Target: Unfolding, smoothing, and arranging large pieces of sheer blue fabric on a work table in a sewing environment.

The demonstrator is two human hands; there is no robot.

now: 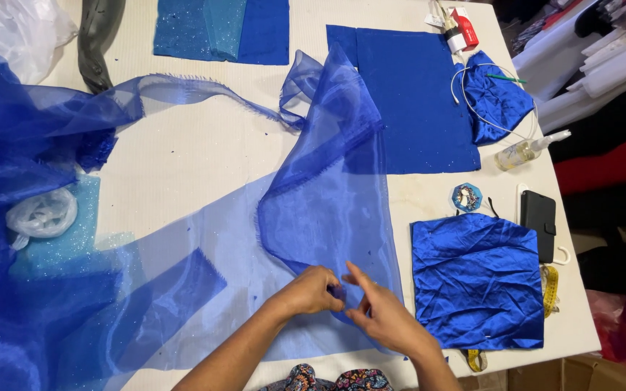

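near the table's front edge my left hand (311, 291) and right hand (383, 316) pinch the sheer blue organza (327, 195) at its lower fold, and lining up its edges looks to need small, even tugs.

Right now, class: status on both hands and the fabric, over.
Left hand and right hand pinching the sheer blue organza at its lower edge. Crumpled blue satin piece lies close to the right, not touching.

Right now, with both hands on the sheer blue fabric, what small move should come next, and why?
Probably pinch the lower edge and smooth it flat. The left hand and right hand meet at the sheer fabric, which lies folded and rippled on the table.
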